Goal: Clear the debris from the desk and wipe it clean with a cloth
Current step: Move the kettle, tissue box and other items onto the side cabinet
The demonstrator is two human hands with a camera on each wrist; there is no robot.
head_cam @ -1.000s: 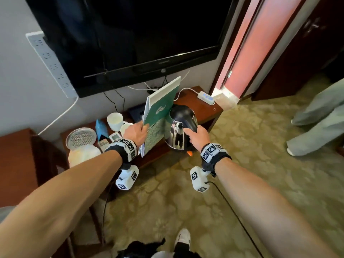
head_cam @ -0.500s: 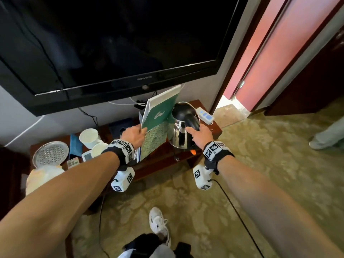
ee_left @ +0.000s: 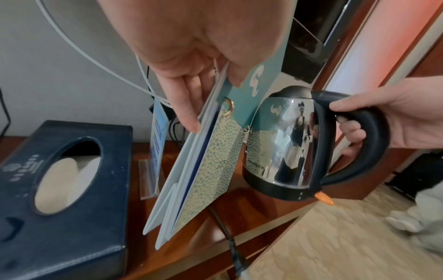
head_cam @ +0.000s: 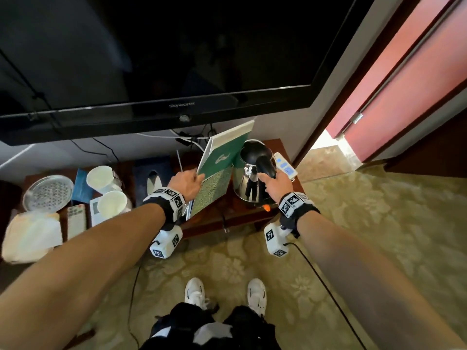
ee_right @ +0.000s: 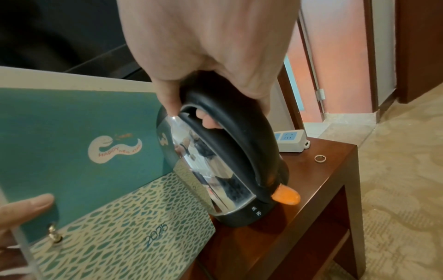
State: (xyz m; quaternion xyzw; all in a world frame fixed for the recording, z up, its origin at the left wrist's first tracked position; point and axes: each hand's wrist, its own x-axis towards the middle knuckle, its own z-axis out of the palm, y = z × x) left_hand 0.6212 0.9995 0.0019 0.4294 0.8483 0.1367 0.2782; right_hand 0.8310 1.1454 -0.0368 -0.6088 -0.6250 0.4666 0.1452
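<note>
- Left hand (head_cam: 187, 181) pinching calendar (head_cam: 219, 170) at its left edge; long axis tilted toward 1 o'clock, lifted off desk (head_cam: 275, 147).
- Right hand (head_cam: 276, 183) curled round kettle (head_cam: 249, 180) handle, kettle at calendar's 3 o'clock, just beside.
- Calendar: green cover, white snake, ring-bound, patterned lower page.
- Likely next: both carried clear before wiping.

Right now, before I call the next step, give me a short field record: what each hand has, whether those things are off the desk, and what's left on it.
left hand: pinches the green calendar, lifted and tilted
right hand: grips the kettle by its black handle
kettle contact with desk: cannot tell
right end of desk: power strip, small ring
middle: dark tissue box
left end: two white cups, remotes, glass dish
white cloth: untouched, far left
</note>
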